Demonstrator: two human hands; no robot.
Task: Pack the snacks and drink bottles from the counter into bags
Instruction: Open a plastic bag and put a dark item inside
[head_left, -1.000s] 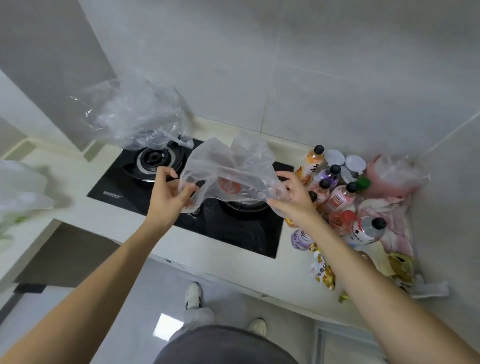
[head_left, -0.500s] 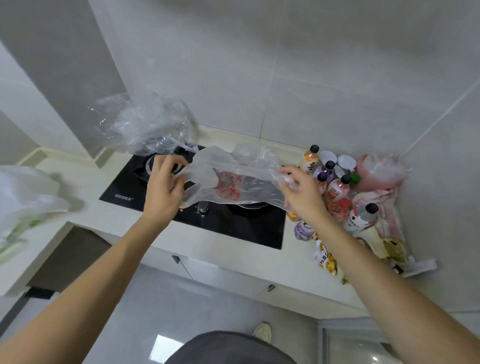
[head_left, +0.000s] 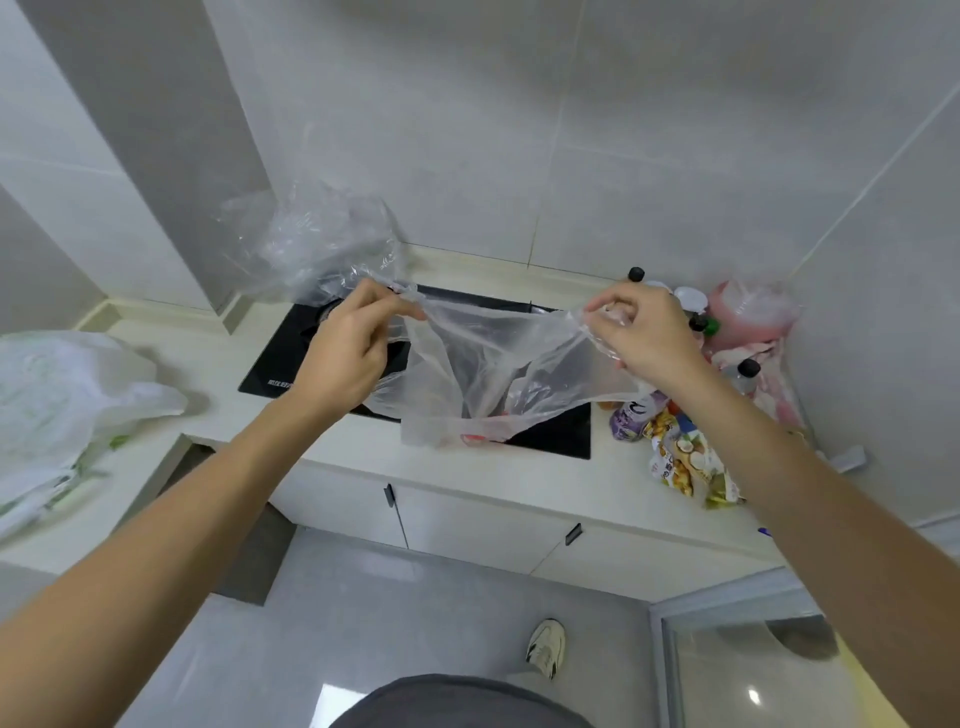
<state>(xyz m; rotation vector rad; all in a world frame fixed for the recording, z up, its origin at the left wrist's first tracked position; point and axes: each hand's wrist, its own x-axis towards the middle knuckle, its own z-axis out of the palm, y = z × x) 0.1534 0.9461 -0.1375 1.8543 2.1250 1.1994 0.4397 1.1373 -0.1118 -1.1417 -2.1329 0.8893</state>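
A clear plastic bag (head_left: 488, 374) hangs stretched between my hands above the black stove (head_left: 280, 358). My left hand (head_left: 348, 348) pinches its left top edge and my right hand (head_left: 644, 338) pinches its right top edge. Something red shows faintly at the bag's bottom. Behind my right hand, in the counter's right corner, stand several drink bottles (head_left: 745, 371) with black caps. A purple pouch (head_left: 631, 415) and a yellow snack packet (head_left: 685, 462) lie on the counter below my right wrist.
Another crumpled clear bag (head_left: 311, 244) sits at the stove's back left. A white bag (head_left: 67, 395) lies on the left counter. A pink bag (head_left: 748, 312) stands in the right corner. The cream counter edge (head_left: 467, 483) runs above cabinet doors; the tiled wall is close behind.
Both hands have risen and pulled apart, so the bag's top edge is now stretched taut and the bag hangs down between them. The view has tilted up.
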